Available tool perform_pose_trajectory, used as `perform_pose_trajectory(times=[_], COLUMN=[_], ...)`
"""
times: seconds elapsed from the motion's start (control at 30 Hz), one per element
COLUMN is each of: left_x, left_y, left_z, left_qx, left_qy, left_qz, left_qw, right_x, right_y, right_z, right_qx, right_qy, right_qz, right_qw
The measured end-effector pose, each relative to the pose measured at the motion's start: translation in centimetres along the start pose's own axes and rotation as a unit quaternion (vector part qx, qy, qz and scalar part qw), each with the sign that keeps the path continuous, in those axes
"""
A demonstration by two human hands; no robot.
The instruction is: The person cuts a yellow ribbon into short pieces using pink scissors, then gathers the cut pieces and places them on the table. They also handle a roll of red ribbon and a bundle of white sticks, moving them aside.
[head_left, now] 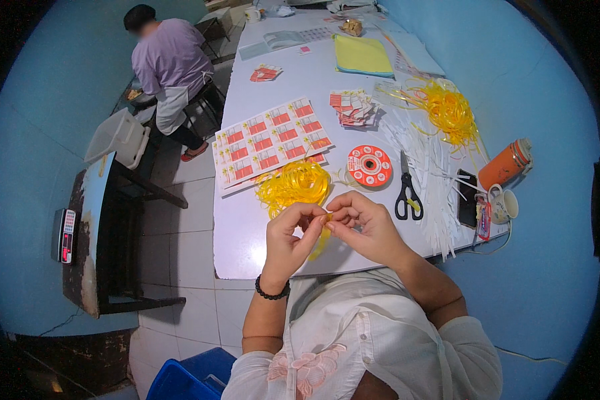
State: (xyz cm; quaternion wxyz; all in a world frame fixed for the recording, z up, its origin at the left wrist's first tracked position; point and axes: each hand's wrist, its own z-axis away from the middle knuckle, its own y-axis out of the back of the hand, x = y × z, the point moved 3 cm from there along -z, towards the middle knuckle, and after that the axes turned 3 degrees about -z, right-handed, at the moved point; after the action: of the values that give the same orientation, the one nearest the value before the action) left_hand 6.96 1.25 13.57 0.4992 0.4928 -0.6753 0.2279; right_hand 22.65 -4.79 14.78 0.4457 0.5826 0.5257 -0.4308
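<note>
Just over the table's near edge, my left hand (pixel 292 237) and my right hand (pixel 365 223) meet fingertip to fingertip. Both pinch a piece of yellow ribbon (pixel 322 245), whose loose end hangs below the fingers. Right behind my left hand lies a heap of looped yellow ribbon (pixel 293 187). It partly covers sheets of red-and-white printed labels (pixel 273 141). A red-faced ribbon spool (pixel 369 166) lies flat beyond my right hand. To its right are black-handled scissors (pixel 407 190), with a yellow scrap at the handles.
White paper strips (pixel 433 180) spread along the right side. Near them are more yellow ribbon (pixel 450 113), a phone (pixel 467 199), a cup (pixel 503 203) and an orange jar (pixel 505 164). Cut labels (pixel 355 108) and a yellow cloth (pixel 363 55) lie farther back. A person (pixel 170 67) sits at far left.
</note>
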Motion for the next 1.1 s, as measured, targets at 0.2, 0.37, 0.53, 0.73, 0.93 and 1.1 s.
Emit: perform_pose_trajectory(times=[0.2,0.37,0.53,0.73,0.93,1.1], left_x=[0.2,0.9,0.9,1.5,2.4,-1.9], left_y=[0.2,0.4,1.0,14.3,22.8,14.0], left_z=[0.0,0.1,0.7,4.9,8.1,1.2], left_qx=[-0.003,-0.004,0.049,0.341,0.621,0.346], left_qy=[-0.003,-0.048,-0.126,-0.130,-0.222,-0.141], left_qz=[-0.020,-0.095,0.038,0.141,0.032,-0.061], left_qw=[1.000,0.994,0.990,0.920,0.751,0.926], right_x=[-0.6,-0.4,2.6,8.2,7.5,5.3], right_y=[0.0,-0.2,0.2,6.3,9.3,2.4], right_z=[-0.5,-0.7,-1.9,-5.5,-7.7,-8.9], right_qx=[0.002,-0.016,0.051,0.257,0.384,0.139], right_qy=[0.015,0.004,-0.036,-0.118,0.020,0.139], right_qz=[0.021,0.010,-0.078,-0.063,-0.122,0.081], right_qw=[1.000,1.000,0.995,0.957,0.915,0.977])
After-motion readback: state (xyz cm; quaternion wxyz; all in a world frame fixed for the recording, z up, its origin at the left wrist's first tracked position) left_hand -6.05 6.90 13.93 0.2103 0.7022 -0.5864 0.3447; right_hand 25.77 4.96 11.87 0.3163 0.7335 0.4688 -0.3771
